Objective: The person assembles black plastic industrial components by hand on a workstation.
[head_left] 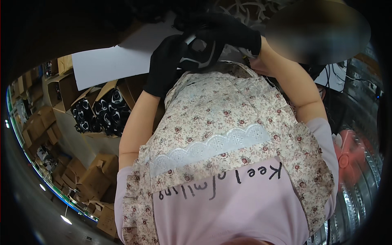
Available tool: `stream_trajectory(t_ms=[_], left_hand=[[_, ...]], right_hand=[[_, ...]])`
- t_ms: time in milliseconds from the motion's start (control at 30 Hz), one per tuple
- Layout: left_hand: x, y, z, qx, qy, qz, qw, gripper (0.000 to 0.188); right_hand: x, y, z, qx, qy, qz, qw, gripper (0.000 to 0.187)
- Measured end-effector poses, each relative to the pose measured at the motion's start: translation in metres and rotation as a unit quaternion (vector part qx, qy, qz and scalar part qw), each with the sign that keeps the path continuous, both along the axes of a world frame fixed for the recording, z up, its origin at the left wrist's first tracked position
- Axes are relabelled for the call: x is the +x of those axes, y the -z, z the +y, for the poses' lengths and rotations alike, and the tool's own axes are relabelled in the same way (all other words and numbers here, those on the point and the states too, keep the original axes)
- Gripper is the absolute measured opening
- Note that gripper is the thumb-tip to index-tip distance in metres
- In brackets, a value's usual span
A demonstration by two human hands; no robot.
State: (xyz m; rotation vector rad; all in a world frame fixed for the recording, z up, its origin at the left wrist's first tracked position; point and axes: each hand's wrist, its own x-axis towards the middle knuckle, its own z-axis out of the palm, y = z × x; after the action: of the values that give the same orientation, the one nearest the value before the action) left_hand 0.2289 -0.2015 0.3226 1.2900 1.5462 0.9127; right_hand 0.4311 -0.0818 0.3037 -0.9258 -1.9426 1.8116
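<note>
Both my hands wear black gloves, close together at the top of the view. My left hand [166,57] is closed on the left side of a black curved piece with light grey trim [204,57], which has an opening in its middle. Over the upper right side of that same piece bends my right hand [234,33], its fingers closed on it. The glove and the piece are both dark, so the fingertips are hard to make out. The piece is just above the flowered apron [228,98] on my lap.
A white board or sheet [110,67] lies left of my hands. Below it, open cartons hold several black and grey pieces [110,110]. Brown boxes [96,175] crowd the left floor. A blurred round disc [318,30] hangs at upper right, and a red fan-like object [347,157] is at right.
</note>
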Motion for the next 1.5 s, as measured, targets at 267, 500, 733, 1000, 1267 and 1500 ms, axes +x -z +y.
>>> stream_trajectory(t_ms=[267,500,733,1000,1267,1500], left_hand=[[0.0,0.018,-0.005,0.133,0.041,0.152,0.978,0.027],[0.003,0.019,-0.005,0.115,0.005,0.169,0.979,0.026],[-0.005,-0.004,-0.019,-0.072,-0.101,-0.289,0.949,0.035],[-0.007,-0.018,-0.05,-0.132,-0.166,-0.495,0.843,0.04],[-0.009,-0.019,-0.07,-0.134,-0.216,-0.478,0.841,0.04],[-0.076,0.076,-0.132,-0.19,-0.256,-0.435,0.842,0.039]], right_hand=[[-0.003,0.017,-0.005,0.124,-0.061,-0.046,0.989,0.036],[-0.01,0.023,0.004,0.034,-0.061,-0.042,0.997,0.034],[0.004,-0.005,-0.011,-0.034,0.034,0.163,0.985,0.059],[0.015,-0.017,-0.045,-0.201,0.075,0.1,0.972,0.059],[0.0,-0.024,-0.055,-0.195,0.053,0.117,0.972,0.063],[0.028,0.056,-0.051,-0.176,0.046,0.078,0.98,0.046]])
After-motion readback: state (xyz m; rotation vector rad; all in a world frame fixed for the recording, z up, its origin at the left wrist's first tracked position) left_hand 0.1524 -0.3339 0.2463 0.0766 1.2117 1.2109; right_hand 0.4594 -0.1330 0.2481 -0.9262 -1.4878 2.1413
